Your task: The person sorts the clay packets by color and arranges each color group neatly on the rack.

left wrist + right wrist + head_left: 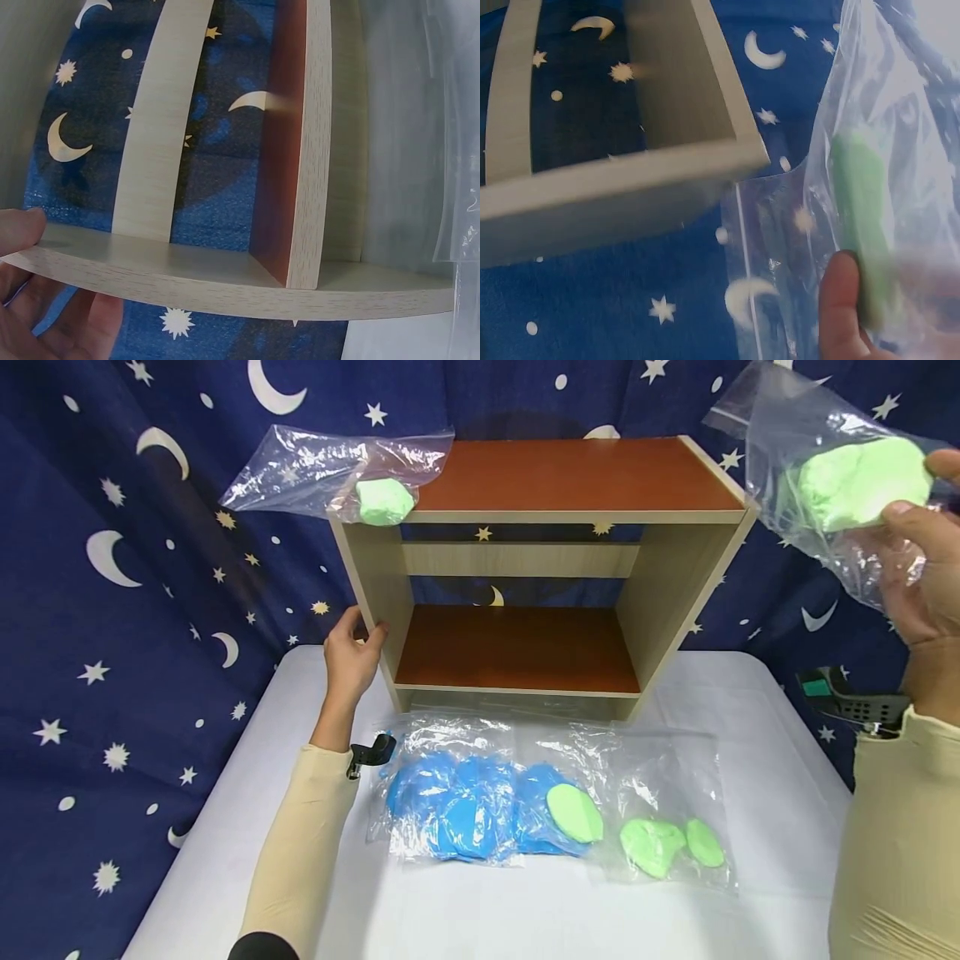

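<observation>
In the head view, a clear bag with a green lump inside is grasped by the right hand, the thumb and fingers parted only about as far as the bagged lump requires. It is held up beside the shelf, past its right side. The lump's long axis is laid nearly level, slightly tilted, and the bag's loose end is pointed up and left. The lump is pale lime, rounded and uneven; the plastic is wrinkled. The shelf's left side panel is gripped by the left hand at its front edge.

In the left wrist view, the panel is clasped between 1 thumb on the inner face and the fingers outside.

In the right wrist view, the lump is seen narrow, its long axis almost upright, with the thumb pressed against it through the plastic.
</observation>
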`<state>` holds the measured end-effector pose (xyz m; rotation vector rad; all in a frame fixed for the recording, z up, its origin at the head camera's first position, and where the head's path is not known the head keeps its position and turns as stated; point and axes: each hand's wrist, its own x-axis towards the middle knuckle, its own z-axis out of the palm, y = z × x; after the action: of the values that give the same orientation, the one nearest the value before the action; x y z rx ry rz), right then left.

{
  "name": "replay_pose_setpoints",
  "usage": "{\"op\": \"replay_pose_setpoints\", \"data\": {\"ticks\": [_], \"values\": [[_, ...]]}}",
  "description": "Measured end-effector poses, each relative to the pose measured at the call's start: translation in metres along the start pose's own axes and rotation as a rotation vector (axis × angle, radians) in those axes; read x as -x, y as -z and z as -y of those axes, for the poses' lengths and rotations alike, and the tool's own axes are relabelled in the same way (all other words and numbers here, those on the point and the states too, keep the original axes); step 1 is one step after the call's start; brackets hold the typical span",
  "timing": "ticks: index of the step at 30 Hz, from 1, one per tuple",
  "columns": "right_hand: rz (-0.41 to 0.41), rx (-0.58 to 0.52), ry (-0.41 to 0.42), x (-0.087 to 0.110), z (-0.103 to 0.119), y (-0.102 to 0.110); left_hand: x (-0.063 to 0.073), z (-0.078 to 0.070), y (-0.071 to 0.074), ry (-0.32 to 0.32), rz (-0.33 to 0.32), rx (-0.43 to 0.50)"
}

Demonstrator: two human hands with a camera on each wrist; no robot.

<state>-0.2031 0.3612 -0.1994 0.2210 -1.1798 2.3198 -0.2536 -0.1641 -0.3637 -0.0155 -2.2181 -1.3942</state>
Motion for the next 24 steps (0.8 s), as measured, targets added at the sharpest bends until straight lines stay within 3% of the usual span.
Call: {"op": "replay_pose_setpoints", "data": {"ticks": [3, 6, 10, 12, 17, 21, 24], "values": [[0.017, 0.281, -0.096, 0.001, 0.003, -0.031, 0.001, 0.000, 0.000, 0.008, 0.006, 0.005], [0.088, 0.636, -0.161, 0.002, 0.002, -0.059, 0.002, -0.001, 0.000, 0.011, 0.007, 0.006], [0.188, 1.017, -0.177, 0.007, -0.005, -0.092, 0.001, -0.002, 0.000, 0.001, 0.003, 0.007], [0.236, 1.139, -0.187, 0.011, -0.011, -0.108, 0.001, -0.002, 0.000, -0.004, 0.003, 0.005], [0.363, 1.162, -0.187, 0.020, -0.029, -0.150, 0.001, 0.000, 0.000, -0.001, 0.003, -0.002], [0.426, 1.038, -0.197, 0.021, -0.046, -0.183, 0.000, 0.001, 0.000, 0.002, 0.001, -0.004], [0.436, 0.883, -0.222, 0.017, -0.057, -0.204, -0.001, 0.000, 0.000, -0.007, -0.001, -0.004]]}}
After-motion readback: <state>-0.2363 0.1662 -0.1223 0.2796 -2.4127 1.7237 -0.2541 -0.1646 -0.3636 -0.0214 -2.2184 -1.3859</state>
